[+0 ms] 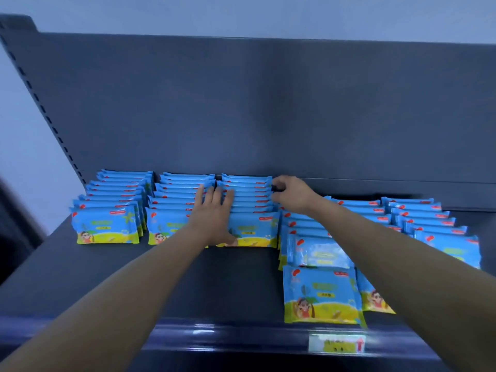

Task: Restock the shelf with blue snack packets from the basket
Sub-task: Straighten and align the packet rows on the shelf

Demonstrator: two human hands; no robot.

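Note:
Blue snack packets stand upright in several rows on the dark shelf. My left hand lies flat with straight fingers on top of the third row, its thumb against that row's front packet. My right hand has curled fingers at the right end of the same row, near the back; whether it pinches a packet cannot be made out. To the right, a longer row reaches almost to the shelf's front edge, with more rows beyond my right forearm. The basket is out of view.
The shelf's dark back panel rises behind the rows. A slotted upright runs along the left side. A glossy front rail carries a price label. Bare shelf surface lies in front of the three left rows.

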